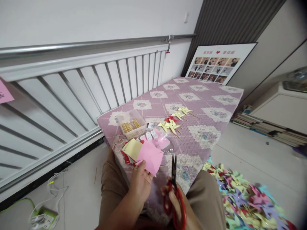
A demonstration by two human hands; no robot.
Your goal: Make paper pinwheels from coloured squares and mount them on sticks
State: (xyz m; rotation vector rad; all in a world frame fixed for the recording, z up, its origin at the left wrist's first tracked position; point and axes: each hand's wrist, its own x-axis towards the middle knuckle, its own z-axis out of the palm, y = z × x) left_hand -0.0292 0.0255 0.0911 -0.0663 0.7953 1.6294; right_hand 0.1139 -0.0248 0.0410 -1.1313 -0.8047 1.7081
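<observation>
My left hand (pixel 142 179) pinches the lower edge of a pink paper square (pixel 151 158) above the table's near corner. In my right hand (pixel 176 199) are red-handled scissors (pixel 174 171), their dark blades pointing away from me and slightly parted, a short way right of the paper. Behind the pink square lies a stack of paper squares with a yellow sheet (pixel 132 148) on top and red ones below. A clear plastic box (pixel 131 123) of thin wooden sticks stands beyond it. Several finished paper pinwheels (pixel 171 124), mostly yellow and one red, lie farther back on the table.
The table has a purple floral cloth (pixel 203 137). A white radiator (pixel 96 83) runs along its left. A large heap of coloured pinwheels (pixel 247 198) covers the floor at right. A power strip (pixel 45 218) with cables lies at lower left. A photo board (pixel 220 64) leans behind.
</observation>
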